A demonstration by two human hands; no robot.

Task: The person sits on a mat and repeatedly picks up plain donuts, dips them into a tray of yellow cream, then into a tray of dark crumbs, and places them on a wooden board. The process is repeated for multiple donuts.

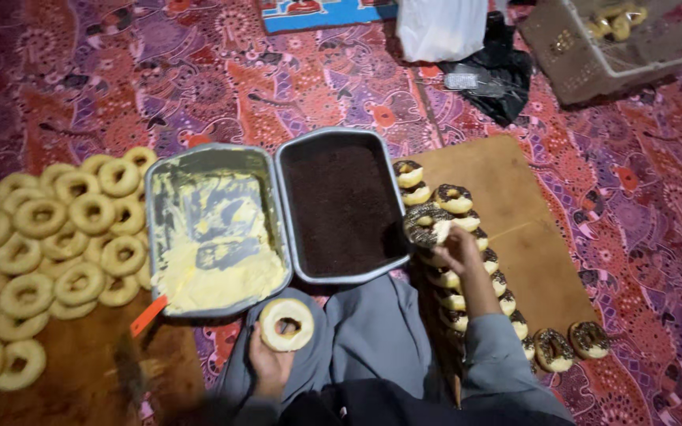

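Observation:
My left hand (268, 366) holds a ring doughnut (286, 324) coated with pale cream, just below the metal tray of yellow cream (169, 170). My right hand (459, 251) grips a chocolate-sprinkled doughnut (426, 225) at the right edge of the metal tray of dark chocolate sprinkles (290, 154). That doughnut sits over a row of finished sprinkled doughnuts (467, 272) on a brown board (522, 205).
Several plain doughnuts (49, 244) lie piled on a wooden board (80, 386) at the left. An orange-handled spatula (148, 315) leans at the cream tray's corner. A patterned purple mat (104, 71) covers the floor. A white bag (440, 28) and a basket (586, 55) stand at the back.

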